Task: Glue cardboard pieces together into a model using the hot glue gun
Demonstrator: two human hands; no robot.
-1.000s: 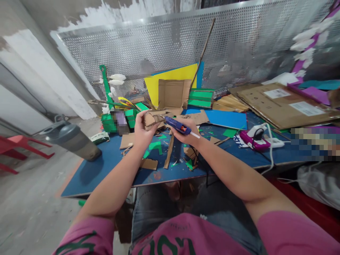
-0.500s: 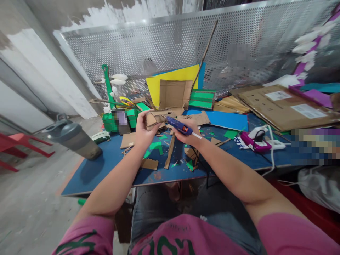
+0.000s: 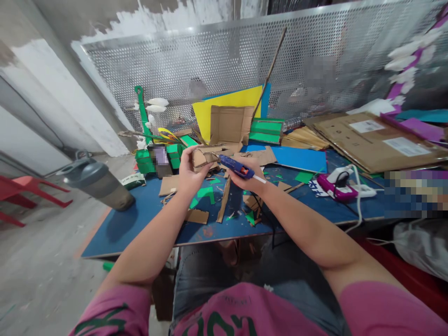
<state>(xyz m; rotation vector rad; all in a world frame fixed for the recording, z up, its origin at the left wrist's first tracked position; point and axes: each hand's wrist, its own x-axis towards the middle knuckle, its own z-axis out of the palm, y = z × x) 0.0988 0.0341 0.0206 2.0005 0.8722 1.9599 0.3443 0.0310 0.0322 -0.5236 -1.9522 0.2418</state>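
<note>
Over the middle of the blue table, my left hand [image 3: 191, 169] is closed on a small cardboard piece [image 3: 203, 158], thumb along its near side. My right hand [image 3: 249, 175] grips a blue glue gun [image 3: 236, 166], a white glue stick jutting from its back end. The gun's nozzle points left and meets, or nearly meets, the right edge of the cardboard piece; whether it touches I cannot tell. A dark cord hangs below my right hand. Beneath my hands lie a cardboard strip [image 3: 224, 199] and green scraps [image 3: 206, 194].
A grey shaker bottle [image 3: 101, 182] stands at the table's left. Behind are an open cardboard box [image 3: 231, 123], a yellow sheet [image 3: 202, 122] and green block shapes [image 3: 145, 161]. To the right sit a magenta power strip [image 3: 338, 189] with cables and a large flat carton [image 3: 371, 140].
Almost nothing differs. Both hands keep the cardboard piece and the glue gun in the same place; only the camera view has shifted very slightly.
</note>
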